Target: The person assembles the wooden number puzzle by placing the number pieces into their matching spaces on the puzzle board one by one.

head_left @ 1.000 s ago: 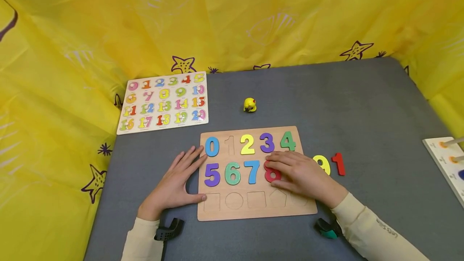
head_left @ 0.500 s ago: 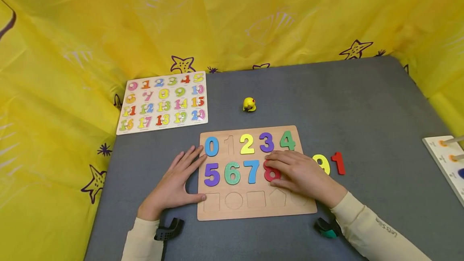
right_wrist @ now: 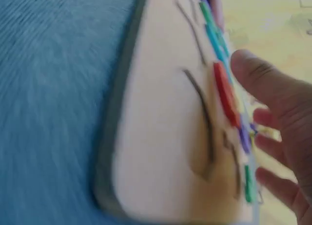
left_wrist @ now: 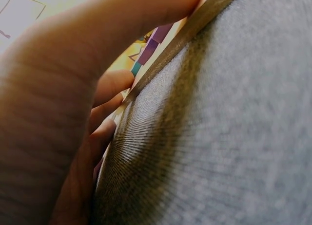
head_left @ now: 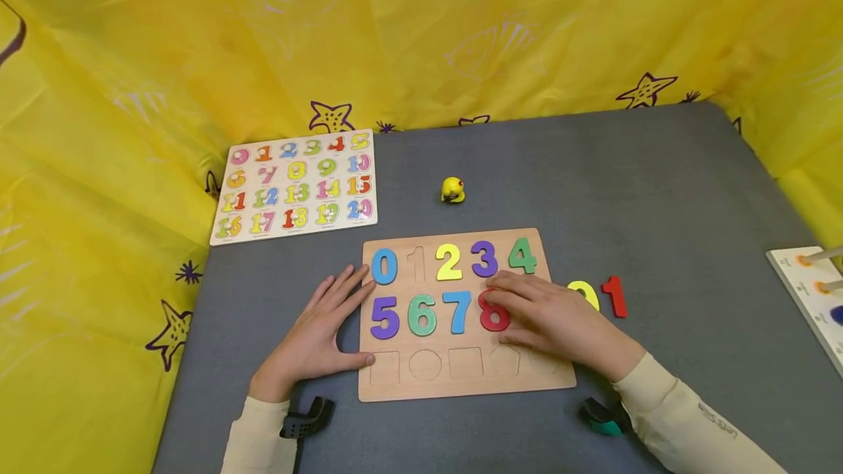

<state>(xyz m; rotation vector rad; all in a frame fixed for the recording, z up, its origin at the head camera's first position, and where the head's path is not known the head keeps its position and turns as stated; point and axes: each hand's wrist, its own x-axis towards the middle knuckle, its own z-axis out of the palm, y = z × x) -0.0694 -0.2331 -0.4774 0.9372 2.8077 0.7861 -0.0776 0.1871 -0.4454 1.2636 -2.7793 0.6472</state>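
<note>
A wooden number board [head_left: 421,388] lies flat on the grey table. My left hand [head_left: 315,339] has straight, spread fingers, with thumb and fingertips resting along the board's left edge. Above the red number 8 [head_left: 494,311], which sits in the second row, my right hand [head_left: 556,319] hovers. In the right wrist view its thumb and fingers stand apart from the red 8 [right_wrist: 225,94] and hold nothing. The slot for 1 [head_left: 416,263] is bare, as are the visible shape outlines in the bottom row. The right hand hides the slot beside the 8.
A yellow number 9 [head_left: 583,292], partly covered by the right hand, and a red number 1 [head_left: 615,297] lie right of the board. A yellow toy [head_left: 452,189] stands behind it. Another number puzzle [head_left: 279,231] lies back left; a pegged white board [head_left: 793,276] sits far right.
My right hand has let go of the red 8 and drawn slightly right, showing more of the 8 and covering more of the yellow 9. The left hand has stayed put.
</note>
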